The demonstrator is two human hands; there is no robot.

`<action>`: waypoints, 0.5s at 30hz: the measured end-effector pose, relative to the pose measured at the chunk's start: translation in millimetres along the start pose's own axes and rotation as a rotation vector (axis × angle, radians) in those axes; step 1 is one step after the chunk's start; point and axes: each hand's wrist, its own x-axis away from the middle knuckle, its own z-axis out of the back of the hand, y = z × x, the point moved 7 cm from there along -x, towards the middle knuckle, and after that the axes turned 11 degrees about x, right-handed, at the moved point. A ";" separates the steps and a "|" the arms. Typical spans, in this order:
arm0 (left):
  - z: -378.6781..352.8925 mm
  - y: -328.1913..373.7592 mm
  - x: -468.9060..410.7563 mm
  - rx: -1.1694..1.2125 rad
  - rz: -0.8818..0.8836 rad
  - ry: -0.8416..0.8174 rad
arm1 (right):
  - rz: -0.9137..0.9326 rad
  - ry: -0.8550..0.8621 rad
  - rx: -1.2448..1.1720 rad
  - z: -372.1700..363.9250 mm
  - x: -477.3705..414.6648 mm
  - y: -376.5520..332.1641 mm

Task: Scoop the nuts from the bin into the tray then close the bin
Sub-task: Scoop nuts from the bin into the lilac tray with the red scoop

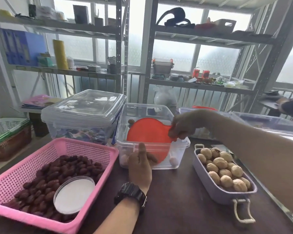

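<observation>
— While I reached in, the bin (152, 144) stood open at the middle of the table (176, 200), clear-walled, with only a few nuts (173, 160) left on its floor.

— Where was the scoop?

— Inside the bin. The red scoop (147, 132) stood tilted, its round face toward me and its lower edge down near the front wall. My right hand (189, 125) came over the bin's right rim, and my fingers (176, 132) were pinched shut on the scoop's short handle.

— And your other hand?

— My left hand (139, 168) was pressed against the bin's front wall, thumb raised up the clear plastic near the rim. The other fingers were curled against the wall. I couldn't tell whether they gripped anything. There was a black watch (130, 194) on that wrist.

— Where was the tray?

— Just to the right of the bin, slightly nearer me. The lilac tray (227, 195) was piled with walnuts (223, 168), and a white latch (242, 211) hung off its near end. My right forearm passed above its far side.

— What else was nearby?

— On the left sat a pink basket (85, 149) full of dark red dates (49, 176), with a round white lid (74, 195) lying on them. Behind it stood a closed clear box (85, 115), just beside the bin. Metal shelves (122, 48) stood against the windows at the back.
</observation>
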 end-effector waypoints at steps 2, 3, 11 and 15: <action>0.8 -0.6 -0.5 0.001 0.000 0.013 | 0.008 0.043 -0.141 -8.1 0.3 -2.5; 1.1 -0.3 -0.7 -0.011 -0.006 0.015 | -0.003 0.043 -0.174 -11.3 1.2 -3.8; 2.7 2.0 -1.5 -0.063 -0.039 0.023 | -0.114 -0.140 -0.683 -32.5 15.2 -5.2; 1.7 8.3 0.5 -0.058 -0.072 0.034 | -0.099 -0.134 -0.908 -38.0 19.2 -0.2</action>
